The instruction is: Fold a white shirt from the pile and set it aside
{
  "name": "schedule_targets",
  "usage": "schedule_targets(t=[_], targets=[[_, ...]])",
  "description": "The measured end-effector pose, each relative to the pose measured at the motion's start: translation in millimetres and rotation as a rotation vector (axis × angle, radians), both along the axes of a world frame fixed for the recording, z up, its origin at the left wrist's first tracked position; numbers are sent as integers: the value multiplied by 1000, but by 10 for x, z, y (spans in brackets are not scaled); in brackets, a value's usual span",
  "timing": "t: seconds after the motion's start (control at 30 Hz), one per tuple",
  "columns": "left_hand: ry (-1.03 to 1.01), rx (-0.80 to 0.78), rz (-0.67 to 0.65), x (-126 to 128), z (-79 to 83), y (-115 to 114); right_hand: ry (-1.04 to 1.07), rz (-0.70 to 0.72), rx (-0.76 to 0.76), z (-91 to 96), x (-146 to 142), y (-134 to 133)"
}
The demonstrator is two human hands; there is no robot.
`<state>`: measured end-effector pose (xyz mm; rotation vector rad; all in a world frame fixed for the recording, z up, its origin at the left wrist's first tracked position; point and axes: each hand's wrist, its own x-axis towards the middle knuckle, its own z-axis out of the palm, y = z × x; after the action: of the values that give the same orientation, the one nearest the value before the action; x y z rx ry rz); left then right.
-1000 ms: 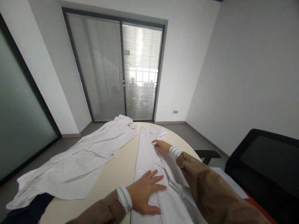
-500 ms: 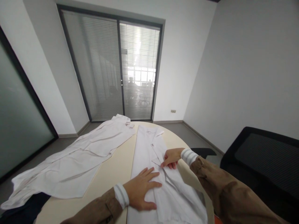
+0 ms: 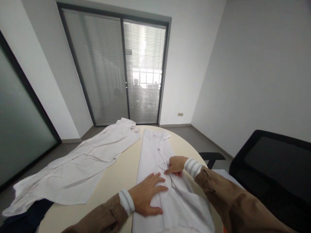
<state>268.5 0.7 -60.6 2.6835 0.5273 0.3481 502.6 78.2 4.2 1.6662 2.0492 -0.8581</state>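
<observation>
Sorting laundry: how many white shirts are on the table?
2: one folded shirt under both hands, one spread shirt at left. Others may be out of view.

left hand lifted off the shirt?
No, the left hand lies flat, fingers spread, on the folded white shirt.

No legible txt, labels, brands or nos. anywhere; garments, walls, blinds all unmarked.
</observation>
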Motion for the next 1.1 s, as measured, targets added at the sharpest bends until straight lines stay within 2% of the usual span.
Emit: schedule_targets(t=[0.13,0.33,0.4,0.53,0.6,0.73,0.9,1.0,1.1], targets=[[-14,1,4,15,-10,5,-52,33,117,-19,-47,-53],[-22,-15,31,20,-34,8,108,63,-104,46,-48,-35],[-14,-10,36,15,-28,9,83,68,-46,70,-43,-40],[41,1,-16,4,29,15,-121,95,206,69,-52,-81],[67,-4,-48,3,58,20,-142,104,195,61,-54,-96],[82,-7,-80,6,57,28,-58,90,36,89,-34,-78],[64,12,-95,7,2,25,163,46,-40,110,3,6],[-22,24,-58,18,9,11,377,-33,-28,29,1,51],[-149,9,5,38,37,2,449,-97,-63,-106,-17,62]])
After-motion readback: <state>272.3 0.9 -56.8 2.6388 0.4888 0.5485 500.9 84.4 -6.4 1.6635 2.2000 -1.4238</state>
